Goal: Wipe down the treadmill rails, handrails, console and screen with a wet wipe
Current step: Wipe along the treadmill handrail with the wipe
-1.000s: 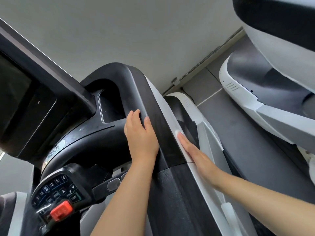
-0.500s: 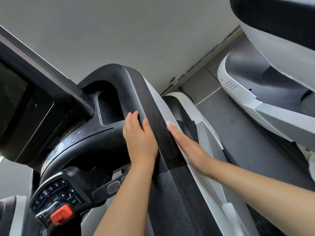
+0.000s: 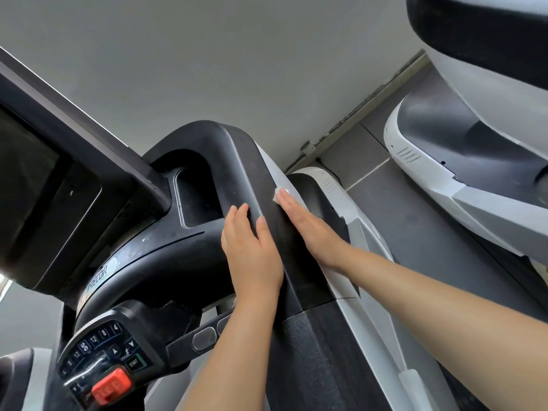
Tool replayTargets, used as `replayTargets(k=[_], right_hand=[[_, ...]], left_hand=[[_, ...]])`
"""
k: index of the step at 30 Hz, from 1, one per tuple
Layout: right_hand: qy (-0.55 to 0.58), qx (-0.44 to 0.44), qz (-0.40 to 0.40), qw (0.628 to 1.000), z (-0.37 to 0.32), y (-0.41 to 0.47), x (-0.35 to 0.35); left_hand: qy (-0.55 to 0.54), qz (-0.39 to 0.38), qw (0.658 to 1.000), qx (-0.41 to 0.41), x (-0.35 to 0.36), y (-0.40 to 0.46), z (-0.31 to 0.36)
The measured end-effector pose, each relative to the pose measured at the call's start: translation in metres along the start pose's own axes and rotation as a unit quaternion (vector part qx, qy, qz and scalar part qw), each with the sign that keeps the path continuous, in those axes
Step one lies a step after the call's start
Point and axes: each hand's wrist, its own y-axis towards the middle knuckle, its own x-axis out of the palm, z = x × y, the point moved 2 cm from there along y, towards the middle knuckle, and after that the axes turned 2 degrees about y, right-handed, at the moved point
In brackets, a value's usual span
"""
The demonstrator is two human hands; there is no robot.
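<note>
The treadmill's black handrail (image 3: 234, 161) curves up and runs down toward me on the right of the console (image 3: 124, 360). My left hand (image 3: 252, 256) rests on the rail's inner side, fingers straight and thumb over its top. My right hand (image 3: 311, 229) lies flat on the rail's outer side, fingers straight, pressing a white wet wipe (image 3: 278, 193) whose edge shows past the fingertips. The dark screen (image 3: 29, 179) stands at the left.
A red stop clip (image 3: 111, 385) and number keys sit on the console at the lower left. A second white and grey machine (image 3: 444, 179) stands at the right on the grey tiled floor (image 3: 415, 226). A plain grey wall is behind.
My right hand has slid the wipe up the outer side of the handrail, away from me. My left hand has stayed on the rail.
</note>
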Motion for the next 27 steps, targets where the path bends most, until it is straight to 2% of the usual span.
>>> replayTargets(k=[2,4,8,10,13,16,18,22,24,27], right_hand=[[0.016,0.019,0.009,1.0,-0.002,0.022,-0.005],[-0.005,0.073,0.013,0.997,0.015,0.03,-0.013],[-0.01,0.174,0.007,0.985,0.053,-0.01,-0.023],[0.015,0.151,0.013,0.988,0.056,-0.036,-0.017],[0.064,0.066,0.013,0.996,0.035,-0.039,-0.007],[0.013,0.023,-0.014,1.0,0.013,-0.002,-0.004],[-0.015,0.065,-0.004,0.998,0.016,0.024,-0.012],[-0.011,0.215,0.016,0.977,0.055,0.027,-0.03],[-0.015,0.215,0.019,0.976,0.071,0.015,-0.028],[0.0,0.168,0.029,0.985,0.069,0.013,-0.023]], left_hand=[[-0.001,-0.004,1.0,-0.004,-0.001,0.0,0.0],[-0.001,-0.009,1.0,-0.008,-0.001,-0.001,0.001],[-0.002,-0.013,1.0,-0.011,-0.002,-0.002,0.002],[-0.001,-0.015,1.0,-0.013,-0.002,-0.002,0.001],[-0.002,-0.014,1.0,-0.012,-0.001,-0.001,0.002],[-0.003,-0.011,1.0,-0.012,-0.001,-0.001,0.002],[-0.007,-0.013,1.0,-0.013,-0.002,-0.002,0.002],[-0.002,-0.014,1.0,-0.013,-0.003,-0.003,0.003],[-0.001,-0.014,1.0,-0.011,-0.002,-0.003,0.003],[-0.003,-0.009,1.0,-0.004,-0.001,-0.002,0.002]])
